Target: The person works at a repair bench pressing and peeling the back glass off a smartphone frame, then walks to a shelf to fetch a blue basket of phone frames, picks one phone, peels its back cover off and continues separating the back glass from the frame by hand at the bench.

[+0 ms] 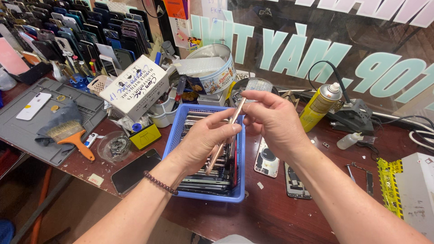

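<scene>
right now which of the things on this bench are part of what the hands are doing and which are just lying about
In hand:
- thin gold phone frame, held edge-on by left hand and right hand
- blue basket of phone parts beneath

Lying about:
- paintbrush
- yellow spray can
- white phone
- round tin
- black phone

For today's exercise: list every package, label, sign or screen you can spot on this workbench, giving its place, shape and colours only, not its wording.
White cardboard box: left of the blue basket, tilted, dark lettering.
Round tin: behind the basket, blue and white printed side.
Yellow spray can: right of the right hand, white nozzle.
Window lettering: large pale teal letters on the glass.
Dark phone screen: flat beside the left hand.
Yellow tape: on the grey box, far right.
</scene>
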A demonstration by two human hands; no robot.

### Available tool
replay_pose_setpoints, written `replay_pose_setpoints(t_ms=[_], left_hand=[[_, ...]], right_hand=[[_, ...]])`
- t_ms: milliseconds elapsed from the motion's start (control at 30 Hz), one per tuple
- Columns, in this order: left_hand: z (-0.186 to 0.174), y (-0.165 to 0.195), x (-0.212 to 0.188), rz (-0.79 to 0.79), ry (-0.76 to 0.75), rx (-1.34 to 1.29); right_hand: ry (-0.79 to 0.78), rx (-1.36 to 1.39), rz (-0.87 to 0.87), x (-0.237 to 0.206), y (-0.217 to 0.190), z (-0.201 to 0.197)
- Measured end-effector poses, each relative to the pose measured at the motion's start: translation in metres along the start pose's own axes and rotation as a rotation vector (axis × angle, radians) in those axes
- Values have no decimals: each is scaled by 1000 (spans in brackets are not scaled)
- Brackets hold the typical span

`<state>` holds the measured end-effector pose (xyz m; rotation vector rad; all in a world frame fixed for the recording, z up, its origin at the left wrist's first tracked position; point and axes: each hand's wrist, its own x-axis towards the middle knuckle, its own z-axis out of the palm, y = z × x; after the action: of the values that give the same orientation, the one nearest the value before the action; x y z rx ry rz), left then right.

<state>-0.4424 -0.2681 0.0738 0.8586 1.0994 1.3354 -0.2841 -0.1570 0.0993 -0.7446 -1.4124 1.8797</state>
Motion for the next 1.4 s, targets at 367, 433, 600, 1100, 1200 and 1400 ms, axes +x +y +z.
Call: replay_pose_setpoints(t_ms=[367,433,600,1100,1200,1400], left_hand=[[-2,3,2,-9,-20,69],[-2,3,4,-11,-19,67],[-1,0,7,-6,31,-3],[0,-5,7,67,103,2],[1,-3,4,41,60,-75],[4,5,8,107,357,334]], right_hand=[[-22,63,31,6,3,-4],[-9,40,44,5,1,-3],[15,27,39,0,-3,6],[-3,88,87,4,7,9],[-36,95,85,4,7,10],[122,-82,135,6,14,2]])
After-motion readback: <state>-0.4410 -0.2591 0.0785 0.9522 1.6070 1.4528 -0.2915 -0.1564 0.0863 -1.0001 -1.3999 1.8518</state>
